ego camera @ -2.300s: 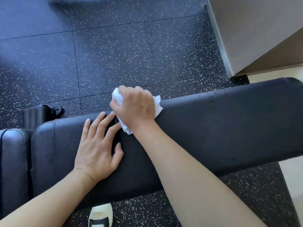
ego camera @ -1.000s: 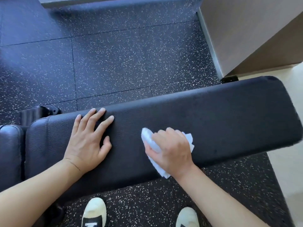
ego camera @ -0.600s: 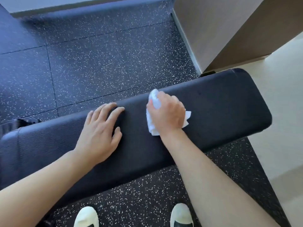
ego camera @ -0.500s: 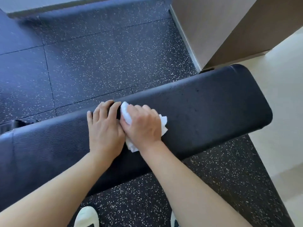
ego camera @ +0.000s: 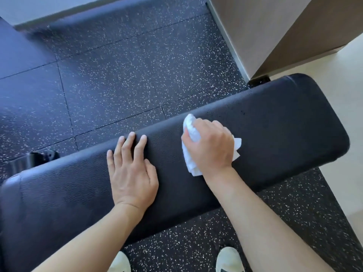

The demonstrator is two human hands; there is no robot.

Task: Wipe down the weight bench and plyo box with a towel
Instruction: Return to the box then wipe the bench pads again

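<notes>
Towel [ego camera: 190,154], white and crumpled, gripped in right hand [ego camera: 211,149], pressed on bench [ego camera: 275,134] pad toward its right end. Left hand [ego camera: 133,173] flat beside it, fingers straight, palm on pad. Speckled black floor [ego camera: 127,65] beyond. Tan box [ego camera: 265,26] at upper right. White shoes [ego camera: 228,260] below.

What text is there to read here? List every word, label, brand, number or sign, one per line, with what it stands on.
None: no readable text in this view.
The black bench pad shows only grained texture.
The white towel in the right hand is plain.
The white shoes carry dark marks, cut off by the frame and unreadable.
The speckled floor and tan box bear no lettering.
</notes>
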